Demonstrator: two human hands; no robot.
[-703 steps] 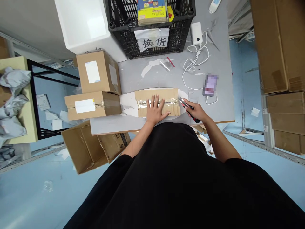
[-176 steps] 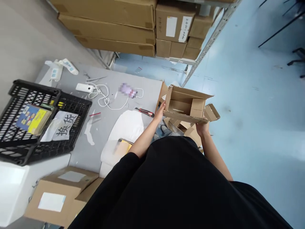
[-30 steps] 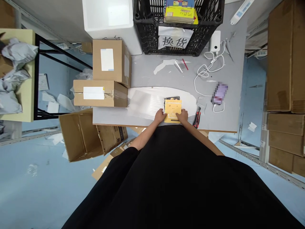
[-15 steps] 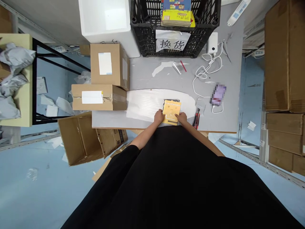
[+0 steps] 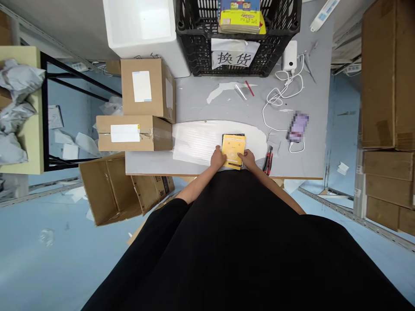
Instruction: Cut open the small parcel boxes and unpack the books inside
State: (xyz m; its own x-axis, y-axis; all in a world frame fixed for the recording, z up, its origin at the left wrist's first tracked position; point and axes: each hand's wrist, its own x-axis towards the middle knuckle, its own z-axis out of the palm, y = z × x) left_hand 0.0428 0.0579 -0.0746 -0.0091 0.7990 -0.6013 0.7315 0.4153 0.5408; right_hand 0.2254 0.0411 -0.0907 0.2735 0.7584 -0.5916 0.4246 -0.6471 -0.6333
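A small yellow booklet (image 5: 233,149) lies near the table's front edge, on top of a dark-edged item (image 5: 242,135) that mostly hides beneath it. My left hand (image 5: 218,159) grips the booklet's left edge, thumb on the cover. On the other side my right hand (image 5: 248,159) pinches its lower right edge between thumb and fingers. Under these lies a translucent white wrapping sheet (image 5: 194,140). Just right of my right hand rests a red and black utility knife (image 5: 268,160).
Two cardboard boxes (image 5: 141,90) stand at the left of the table (image 5: 201,101). A white bin (image 5: 141,26) and a black crate (image 5: 227,69) holding books are at the back. A phone (image 5: 297,126) and white cable (image 5: 275,101) lie right; an open carton (image 5: 110,190) is below left.
My left hand has shifted slightly to the right over the booklet's edge. The right hand keeps its pinch, and the booklet has barely moved.
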